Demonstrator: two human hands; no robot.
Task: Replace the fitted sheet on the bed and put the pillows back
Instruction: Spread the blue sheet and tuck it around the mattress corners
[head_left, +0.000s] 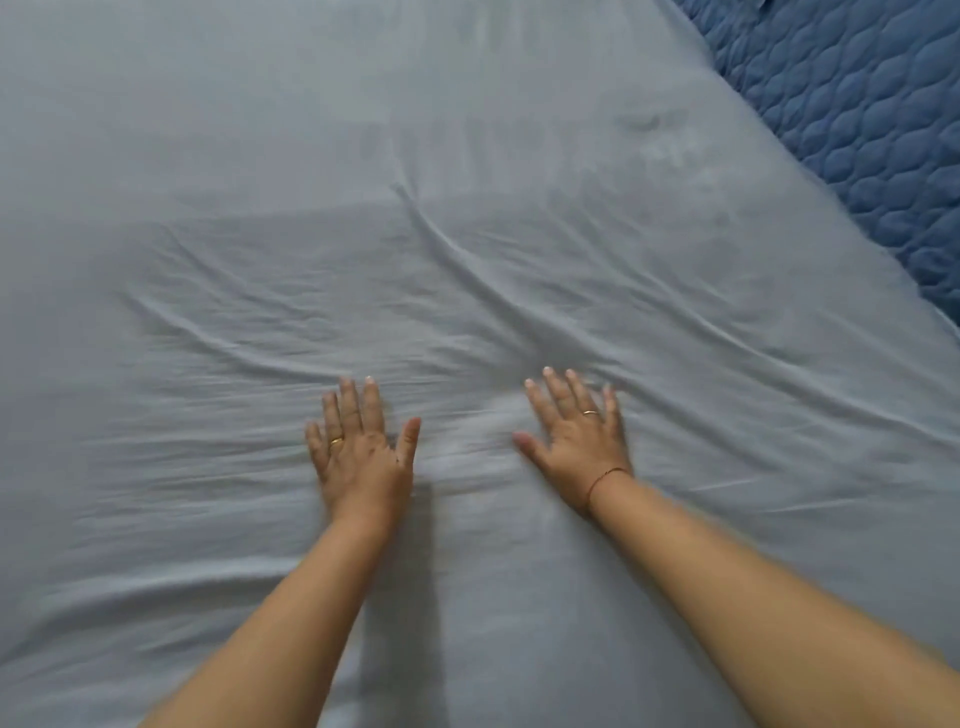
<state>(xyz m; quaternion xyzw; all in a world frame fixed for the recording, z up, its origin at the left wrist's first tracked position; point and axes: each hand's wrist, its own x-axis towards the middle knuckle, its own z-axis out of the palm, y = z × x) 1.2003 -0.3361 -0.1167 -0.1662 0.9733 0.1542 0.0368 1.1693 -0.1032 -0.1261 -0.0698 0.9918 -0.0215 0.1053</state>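
Observation:
A pale grey-blue fitted sheet (467, 208) covers nearly the whole view, with soft wrinkles running across its middle. My left hand (358, 452) lies flat on it, palm down, fingers straight and spread. My right hand (576, 431) rests flat on the sheet a little to the right, fingers straight too. A small bunched ridge of cloth sits between the two hands. No pillows are in view.
At the top right a dark blue quilted mattress cover (857, 130) shows beyond the sheet's slanting edge. Creases fan out from the hands to the left and the right.

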